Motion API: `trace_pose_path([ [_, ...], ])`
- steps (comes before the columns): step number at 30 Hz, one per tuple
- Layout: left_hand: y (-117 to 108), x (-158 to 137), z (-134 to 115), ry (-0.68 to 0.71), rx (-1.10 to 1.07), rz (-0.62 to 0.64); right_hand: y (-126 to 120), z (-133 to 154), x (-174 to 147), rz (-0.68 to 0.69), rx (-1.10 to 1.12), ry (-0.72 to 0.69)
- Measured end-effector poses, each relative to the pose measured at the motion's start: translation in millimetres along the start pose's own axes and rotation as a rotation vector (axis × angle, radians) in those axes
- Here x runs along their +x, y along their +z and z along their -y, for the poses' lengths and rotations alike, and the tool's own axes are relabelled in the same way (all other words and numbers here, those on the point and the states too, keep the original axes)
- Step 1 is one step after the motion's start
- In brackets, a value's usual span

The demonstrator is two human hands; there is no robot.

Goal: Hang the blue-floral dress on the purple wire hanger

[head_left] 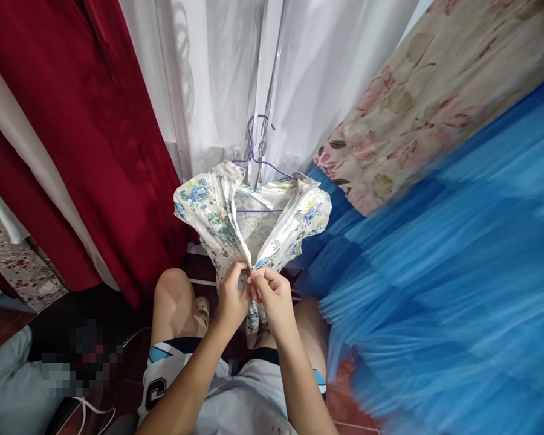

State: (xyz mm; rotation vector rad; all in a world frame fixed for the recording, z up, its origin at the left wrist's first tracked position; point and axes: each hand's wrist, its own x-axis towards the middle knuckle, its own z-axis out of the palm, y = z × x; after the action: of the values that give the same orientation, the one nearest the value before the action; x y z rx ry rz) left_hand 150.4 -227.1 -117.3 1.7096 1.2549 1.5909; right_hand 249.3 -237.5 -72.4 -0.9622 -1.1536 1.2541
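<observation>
A white garment with blue and yellow flowers [215, 226] hangs on a purple wire hanger [252, 154] in front of me. Its front lies apart in a V from the collar down to my fingers. My left hand [233, 296] pinches the front edge at the bottom of that V. Right beside it, my right hand [272, 296] pinches the opposite edge, the two sets of fingertips nearly touching. Whatever small fastening may lie between the fingertips is hidden. Below my hands, the lower part of the garment hangs between my knees.
White curtains [213, 78] hang behind the hanger, with dark red drapes [86, 133] to the left. On the right are a floral cloth [399, 115] and a large blue tulle skirt [435, 290]. A black seat [100, 314] and white cable [88, 408] are at lower left.
</observation>
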Motion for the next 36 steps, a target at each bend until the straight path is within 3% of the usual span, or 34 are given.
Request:
trace_pose_path([
  [4,-9,-6,2,-0.004,0.03,0.042,4,-3,-1,-0.035,0.014,0.02],
  [10,-19,-11,10,-0.028,0.019,0.051,9,-11,2,0.04,0.016,0.075],
  [19,-15,-7,15,-0.064,-0.044,0.108,3,-21,4,0.051,0.061,0.14],
  [29,-15,14,36,-0.11,-0.024,0.149,3,-38,40,0.057,0.062,0.237],
  [33,-17,19,42,-0.086,0.065,0.205,-2,-21,64,0.043,0.066,0.202],
  [36,-17,19,49,-0.048,0.128,0.259,-6,20,101,0.079,0.042,0.089],
])
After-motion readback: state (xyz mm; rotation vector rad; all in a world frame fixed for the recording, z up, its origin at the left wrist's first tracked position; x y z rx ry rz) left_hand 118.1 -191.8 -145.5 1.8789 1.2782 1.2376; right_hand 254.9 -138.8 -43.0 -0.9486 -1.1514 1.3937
